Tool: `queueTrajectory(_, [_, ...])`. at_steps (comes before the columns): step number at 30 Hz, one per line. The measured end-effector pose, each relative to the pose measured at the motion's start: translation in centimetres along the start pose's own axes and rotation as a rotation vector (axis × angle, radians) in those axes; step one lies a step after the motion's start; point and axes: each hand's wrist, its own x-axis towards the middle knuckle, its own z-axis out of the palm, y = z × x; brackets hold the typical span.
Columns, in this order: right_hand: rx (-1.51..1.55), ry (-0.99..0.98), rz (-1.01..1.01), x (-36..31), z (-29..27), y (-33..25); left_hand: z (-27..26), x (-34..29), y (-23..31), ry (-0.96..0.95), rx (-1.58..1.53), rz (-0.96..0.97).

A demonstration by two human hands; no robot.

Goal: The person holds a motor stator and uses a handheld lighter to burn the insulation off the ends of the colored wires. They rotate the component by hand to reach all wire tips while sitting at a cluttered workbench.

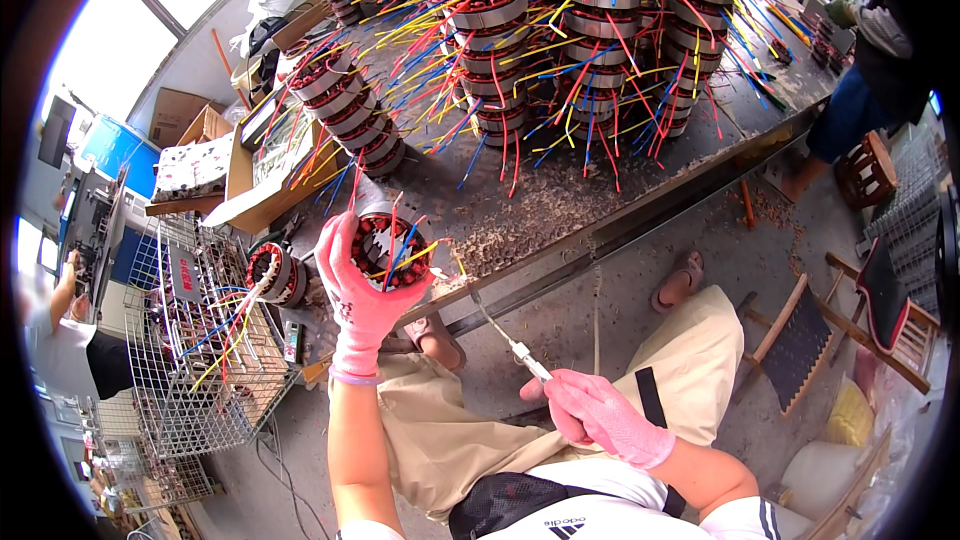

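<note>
"Two hands, both in pink gloves. What does each one have?"

"The left hand (352,275) curls around the side and lower rim of a stator (390,252), right by the near edge of the counter (545,230). The right hand (605,418) is closed on the handle of a thin tool (520,352), above the lap."

"Why hold the stator that way?"

"Its open face is turned toward the person, so I'd guess that is for a clear look at the red windings. Gripping the outside leaves the bore uncovered and lets the coloured wires stick out."

"Is the counter bearing its weight?"

"I can't tell; the glove hides the underside."

"And the tool?"

"It slants up toward the stator, tip near the counter's edge and apart from the windings, as far as I can see. Holding it by the rear probably gives reach."

"Why pile the others so high?"

"Likely to save room. The big stacks (600,25) stand at the back, wires fanning outward, perhaps so they don't get pinched between layers. One leaning stack (350,115) is nearer."

"And that lone one on the left?"

"A second stator (275,275), bore sideways, its wires hanging over a wire crate (210,340). Maybe set apart for easy reach."
</note>
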Motion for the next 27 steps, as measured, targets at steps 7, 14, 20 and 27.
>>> queueTrajectory(7, [-0.039,0.006,0.006,0.02,-0.03,-0.13,0.16,0.05,0.06,0.009,0.024,0.022])
queueTrajectory(14, [-0.035,-0.002,-0.008,0.13,-0.13,0.06,-0.23,0.07,0.25,-0.036,0.004,-0.006])
queueTrajectory(20, [-0.008,0.001,-0.001,0.22,-0.24,0.37,-0.12,0.01,0.20,-0.031,0.008,0.001])
queueTrajectory(27, [-0.012,-0.009,0.001,0.29,-0.26,0.38,-0.07,-0.03,-0.04,-0.014,0.013,0.010])
